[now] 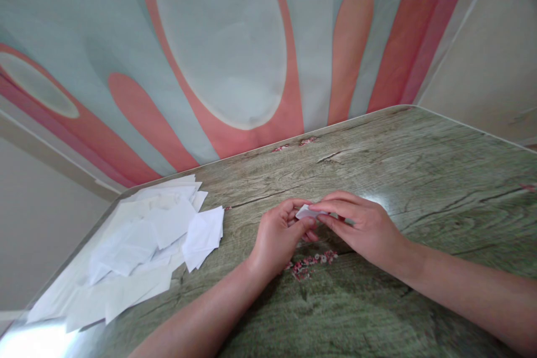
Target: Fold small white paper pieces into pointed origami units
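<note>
A small folded piece of white paper (306, 212) is held between both hands, a little above the table. My left hand (280, 229) grips its left side, with the thumb in front and the fingers curled behind. My right hand (361, 222) pinches the right end between thumb and fingertips. The fingers cover part of the paper, so its full shape cannot be made out.
The wood-grain table (419, 190) has small floral prints on its surface. On its left side lies a spread heap of white paper sheets (138, 246), with a smaller stack of paper squares (204, 235) at its right edge. A patterned wall covering (222, 39) rises behind the table.
</note>
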